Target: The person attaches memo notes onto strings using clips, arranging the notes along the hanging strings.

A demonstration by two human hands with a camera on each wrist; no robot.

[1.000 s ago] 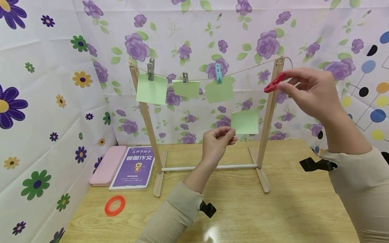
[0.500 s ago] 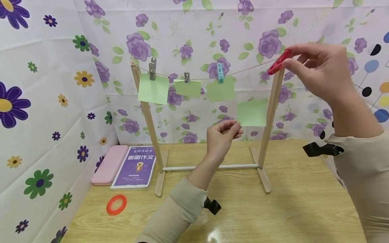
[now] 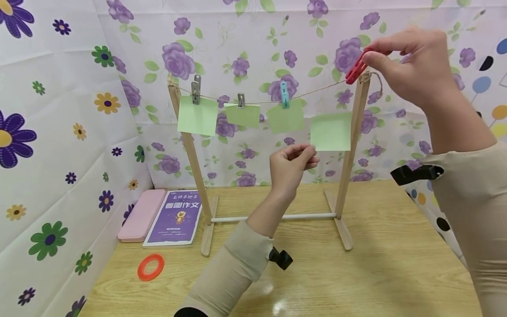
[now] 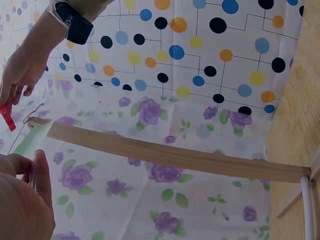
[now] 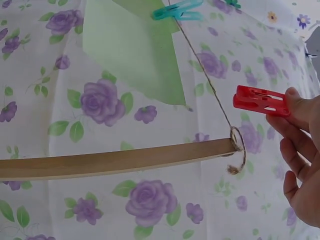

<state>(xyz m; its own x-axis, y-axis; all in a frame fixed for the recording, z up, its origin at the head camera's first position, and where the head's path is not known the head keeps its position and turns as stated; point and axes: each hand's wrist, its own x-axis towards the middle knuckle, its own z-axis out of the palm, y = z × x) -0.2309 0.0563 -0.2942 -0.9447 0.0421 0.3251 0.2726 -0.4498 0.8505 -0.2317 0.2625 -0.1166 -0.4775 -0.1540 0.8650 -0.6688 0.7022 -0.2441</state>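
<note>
My left hand (image 3: 291, 169) pinches a pale green paper note (image 3: 330, 132) by its lower left corner, below the string (image 3: 322, 89) and beside the right post. My right hand (image 3: 416, 66) pinches a red clothespin (image 3: 358, 68) between thumb and forefinger, close to the string's right end. In the right wrist view the red clothespin (image 5: 261, 100) appears apart from the string. Other green notes hang from the string under a large grey clothespin (image 3: 196, 89), a small grey clothespin (image 3: 241, 100) and a light blue clothespin (image 3: 284, 94).
The string runs between the left post (image 3: 192, 154) and right post (image 3: 350, 145) of a wooden stand, joined low by a white rod (image 3: 309, 216). On the table (image 3: 317, 281) at left lie a pink case (image 3: 141, 215), a purple book (image 3: 174, 218) and an orange-red ring (image 3: 151, 267).
My left hand has raised the green note and shifted it right, towards the right post. My right hand has lifted the red clothespin to the string's height.
</note>
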